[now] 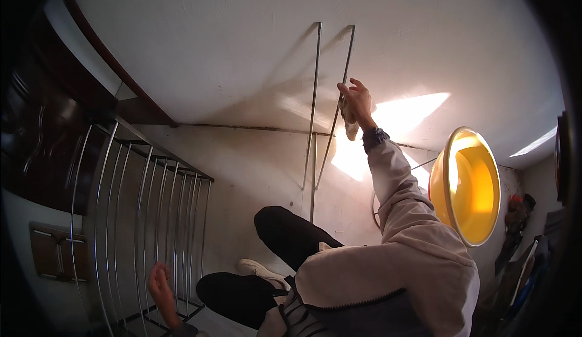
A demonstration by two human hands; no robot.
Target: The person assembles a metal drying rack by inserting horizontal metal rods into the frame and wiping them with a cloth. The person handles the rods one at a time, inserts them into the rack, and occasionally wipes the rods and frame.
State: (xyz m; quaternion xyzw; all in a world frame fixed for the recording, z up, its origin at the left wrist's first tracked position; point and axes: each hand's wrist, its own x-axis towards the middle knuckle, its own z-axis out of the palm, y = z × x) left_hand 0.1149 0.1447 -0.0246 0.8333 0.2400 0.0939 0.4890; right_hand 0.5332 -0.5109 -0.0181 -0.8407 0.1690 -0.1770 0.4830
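Note:
My right hand (357, 102) reaches up and forward, its fingers closed round a pale, damp-looking cloth (349, 123). The cloth hangs below the fingers, against the right one of two thin metal rods (348, 59). The other metal rod (316, 70) stands to its left, apart from the hand. Low on the left, my left hand (160, 283) is beside a metal rack (144, 185) of long parallel bars. Its fingers are loosely bent with nothing visible in them; whether it touches a bar I cannot tell.
A yellow basin (453, 182) stands on edge at my right, near my sleeve. Dark carved wooden furniture (48, 119) is on the far left, with a small brown stool-like thing (59, 251) below it. Dark items (515, 222) crowd the right rim. Sunlight falls on the pale wall.

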